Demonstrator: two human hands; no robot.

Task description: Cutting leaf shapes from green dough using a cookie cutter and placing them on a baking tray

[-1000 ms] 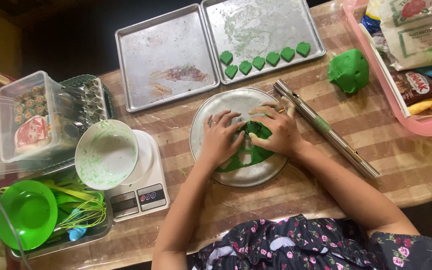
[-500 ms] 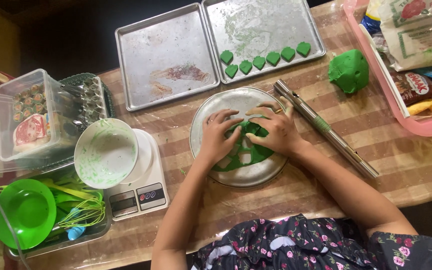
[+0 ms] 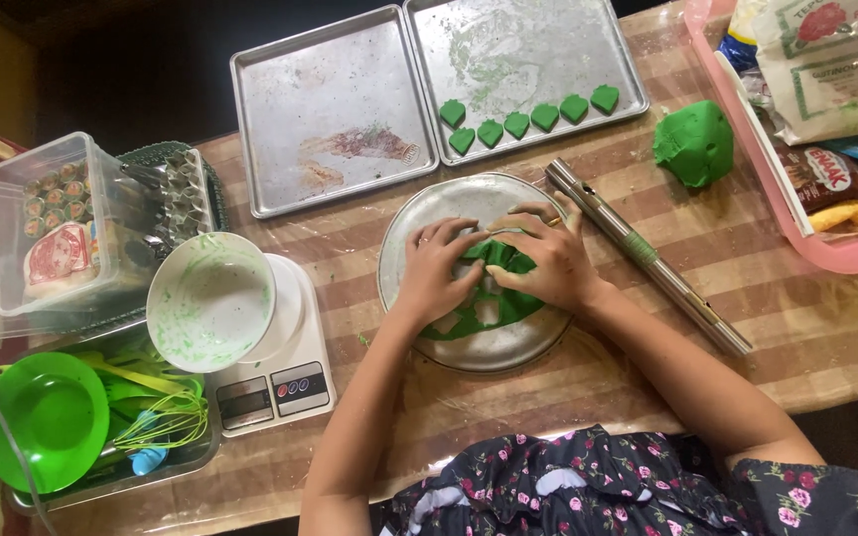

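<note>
Green dough sheet (image 3: 494, 298): flattened, with cut-out holes, lying on a round metal plate (image 3: 429, 213) at the middle of the desk (image 3: 598, 397). Left hand (image 3: 436, 270) and right hand (image 3: 548, 256): both palm-down on the sheet, fingers bent and pinching its upper edge between them.

Metal rolling pin (image 3: 647, 256): just right of the plate, lying diagonally.

Green dough lump (image 3: 693, 145): beyond the pin, apart from it.

Two baking trays: the right tray (image 3: 528, 50) carries a row of green cut shapes (image 3: 530, 119); the left tray (image 3: 335, 109) shows smears.

White bowl (image 3: 211, 303): on a kitchen scale (image 3: 280, 382), left of the plate.
</note>
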